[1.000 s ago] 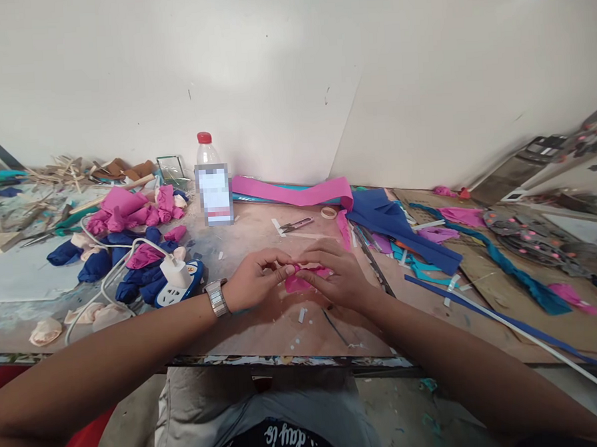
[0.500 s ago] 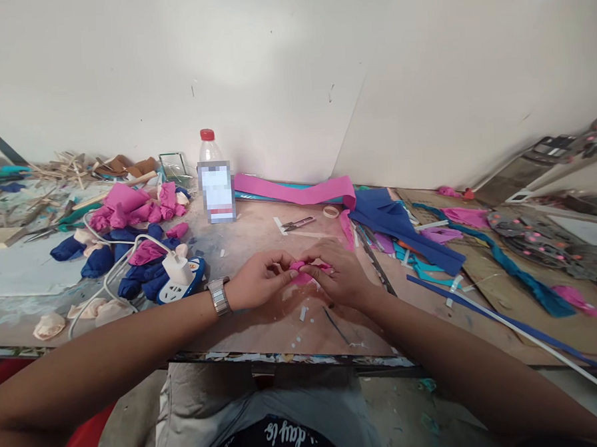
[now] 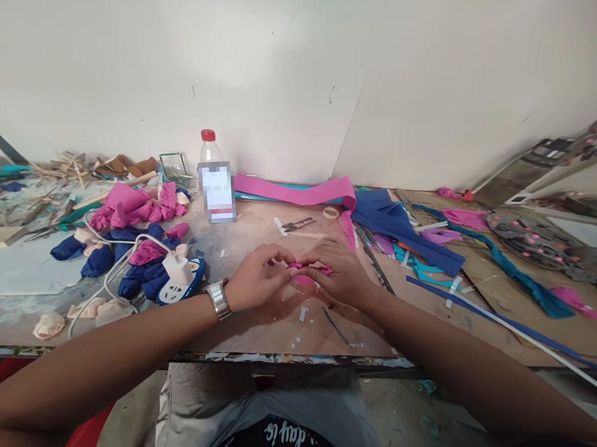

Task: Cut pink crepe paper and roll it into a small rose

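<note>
My left hand (image 3: 255,282), with a metal watch on its wrist, and my right hand (image 3: 337,275) meet over the middle of the wooden table (image 3: 264,332). Both pinch one small pink fabric piece (image 3: 305,275) between their fingertips, and the fingers hide most of it. A heap of rolled pink and blue fabric pieces (image 3: 129,239) lies to the left of my hands. Flat pink fabric (image 3: 297,191) and blue fabric (image 3: 399,226) lie farther back.
A plastic bottle with a red cap (image 3: 215,181) stands at the back. A white charger in a blue power strip (image 3: 180,278) sits left of my hands. Small snips (image 3: 298,223) and a tape roll (image 3: 330,212) lie behind. Teal strips and scraps (image 3: 505,266) cover the right side.
The pink piece has been gathered tighter between my fingertips, so less of it shows. Both hands stayed in the same spot.
</note>
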`<action>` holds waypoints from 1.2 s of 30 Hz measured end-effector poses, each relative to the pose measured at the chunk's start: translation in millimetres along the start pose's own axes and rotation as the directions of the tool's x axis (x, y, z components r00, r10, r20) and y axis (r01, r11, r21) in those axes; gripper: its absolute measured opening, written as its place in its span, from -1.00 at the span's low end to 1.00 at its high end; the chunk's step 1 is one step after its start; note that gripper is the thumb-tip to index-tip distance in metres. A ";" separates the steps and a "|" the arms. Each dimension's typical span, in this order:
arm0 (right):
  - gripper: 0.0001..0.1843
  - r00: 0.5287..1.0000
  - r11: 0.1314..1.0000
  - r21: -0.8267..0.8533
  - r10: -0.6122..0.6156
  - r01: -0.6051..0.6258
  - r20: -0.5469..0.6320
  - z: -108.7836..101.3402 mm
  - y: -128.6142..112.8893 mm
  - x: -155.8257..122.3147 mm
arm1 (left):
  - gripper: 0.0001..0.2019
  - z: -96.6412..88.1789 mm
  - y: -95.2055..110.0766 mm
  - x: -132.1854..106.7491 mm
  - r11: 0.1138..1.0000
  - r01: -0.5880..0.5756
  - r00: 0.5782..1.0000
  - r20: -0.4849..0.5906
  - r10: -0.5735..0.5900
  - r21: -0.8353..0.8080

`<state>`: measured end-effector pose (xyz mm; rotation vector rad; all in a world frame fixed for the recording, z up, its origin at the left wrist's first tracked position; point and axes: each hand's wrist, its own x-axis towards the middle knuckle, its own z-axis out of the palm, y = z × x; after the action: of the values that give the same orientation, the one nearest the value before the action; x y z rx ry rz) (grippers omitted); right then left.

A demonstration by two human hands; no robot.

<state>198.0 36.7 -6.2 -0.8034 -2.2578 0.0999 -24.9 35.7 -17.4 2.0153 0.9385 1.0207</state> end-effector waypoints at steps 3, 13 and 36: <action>-0.86 1.000 1.000 -0.014 -0.024 0.024 -0.005 0.8 0.0 0.3 | -0.77 -0.8 -1.4 1.0 0.999 -0.025 1.000 -0.012 0.024 -0.023; -0.80 0.998 0.999 0.018 -0.043 0.044 -0.044 0.5 -2.1 0.9 | -0.81 0.2 -3.8 2.2 0.988 -0.103 0.993 0.044 0.109 -0.116; -0.86 0.999 0.998 0.030 -0.049 0.050 -0.018 0.4 -1.7 -1.1 | -0.60 3.4 -8.0 2.9 0.967 0.026 0.996 0.088 -0.003 -0.255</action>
<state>197.5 34.8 -6.7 -0.7288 -2.2526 0.1037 -23.1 41.4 -24.4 1.8195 0.7341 0.9842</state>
